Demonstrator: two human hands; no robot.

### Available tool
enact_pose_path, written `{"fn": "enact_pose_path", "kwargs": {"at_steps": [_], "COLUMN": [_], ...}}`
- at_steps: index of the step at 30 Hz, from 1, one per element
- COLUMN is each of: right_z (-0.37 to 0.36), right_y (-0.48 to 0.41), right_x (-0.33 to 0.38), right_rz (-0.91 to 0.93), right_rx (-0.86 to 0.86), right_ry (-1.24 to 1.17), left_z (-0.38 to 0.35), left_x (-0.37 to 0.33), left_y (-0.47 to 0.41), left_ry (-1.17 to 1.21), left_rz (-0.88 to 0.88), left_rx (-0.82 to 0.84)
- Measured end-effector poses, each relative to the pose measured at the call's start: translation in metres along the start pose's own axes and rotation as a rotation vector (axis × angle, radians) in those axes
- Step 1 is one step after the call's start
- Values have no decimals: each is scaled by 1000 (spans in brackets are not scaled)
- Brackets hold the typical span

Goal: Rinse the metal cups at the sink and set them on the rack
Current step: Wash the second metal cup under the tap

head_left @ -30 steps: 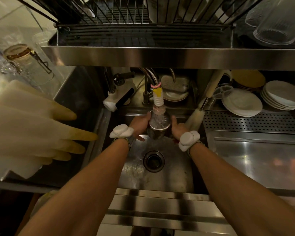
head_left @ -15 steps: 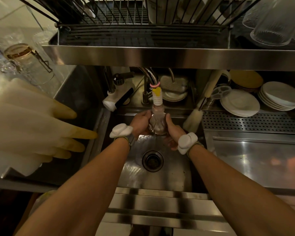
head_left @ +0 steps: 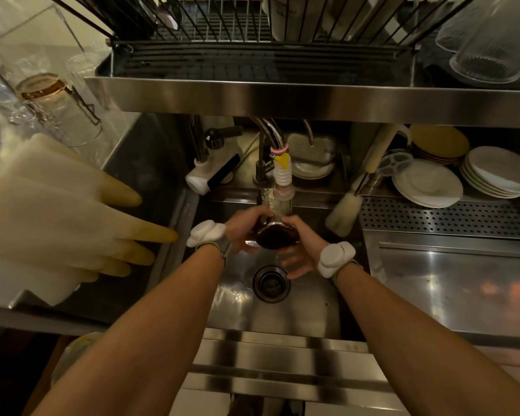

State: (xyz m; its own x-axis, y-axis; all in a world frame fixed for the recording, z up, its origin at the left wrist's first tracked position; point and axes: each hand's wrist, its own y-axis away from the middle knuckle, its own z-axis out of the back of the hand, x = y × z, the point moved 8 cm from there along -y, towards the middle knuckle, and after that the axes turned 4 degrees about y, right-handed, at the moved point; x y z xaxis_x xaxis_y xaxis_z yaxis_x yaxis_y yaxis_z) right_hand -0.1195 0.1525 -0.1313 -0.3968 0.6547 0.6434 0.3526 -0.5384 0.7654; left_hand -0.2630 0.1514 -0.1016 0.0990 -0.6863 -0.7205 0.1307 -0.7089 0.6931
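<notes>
A metal cup (head_left: 275,235) is held over the sink (head_left: 306,307), just under the faucet nozzle (head_left: 282,187), its dark mouth tipped toward me. My left hand (head_left: 245,229) grips its left side. My right hand (head_left: 302,244) holds the right side with thumb on top and fingers curled below. Water runs from the nozzle onto the cup. The wire dish rack (head_left: 252,28) stands on the steel shelf (head_left: 282,99) overhead.
Rubber gloves (head_left: 57,217) hang at the left. Glasses (head_left: 57,109) stand upper left and upper right (head_left: 493,46). Stacked plates (head_left: 430,184) and a bottle brush (head_left: 347,210) lie right of the faucet, above a perforated drainboard (head_left: 445,217). The drain (head_left: 271,283) is below my hands.
The cup has been tipped from upright under the stream until its mouth faces me. Both hands shifted around it and stayed under the faucet.
</notes>
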Motion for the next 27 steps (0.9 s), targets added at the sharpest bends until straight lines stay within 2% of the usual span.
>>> {"fn": "enact_pose_path", "kwargs": {"at_steps": [3, 7, 13, 16, 19, 23, 27], "right_z": [2, 9, 15, 37, 50, 48, 49], "right_y": [4, 12, 16, 18, 13, 8, 14], "right_x": [2, 11, 24, 27, 25, 36, 51], "right_rz": [15, 47, 261, 247, 187, 224, 293], "right_rx": [-20, -121, -228, -359, -388, -390, -374], "right_ry": [-17, 110, 262, 125, -44, 40, -43], "left_z": [-5, -11, -1, -2, -5, -17, -12], "left_x": [-1, -2, -5, -7, -11, -29, -32], "left_y": [-3, -1, -6, -7, -2, 11, 13], "left_ry": [-40, -157, -169, -290, -396, -374, -421], "left_rz": [18, 32, -79, -155, -284, -413, -410], "left_rx": [12, -60, -185, -101, -58, 22, -23]}}
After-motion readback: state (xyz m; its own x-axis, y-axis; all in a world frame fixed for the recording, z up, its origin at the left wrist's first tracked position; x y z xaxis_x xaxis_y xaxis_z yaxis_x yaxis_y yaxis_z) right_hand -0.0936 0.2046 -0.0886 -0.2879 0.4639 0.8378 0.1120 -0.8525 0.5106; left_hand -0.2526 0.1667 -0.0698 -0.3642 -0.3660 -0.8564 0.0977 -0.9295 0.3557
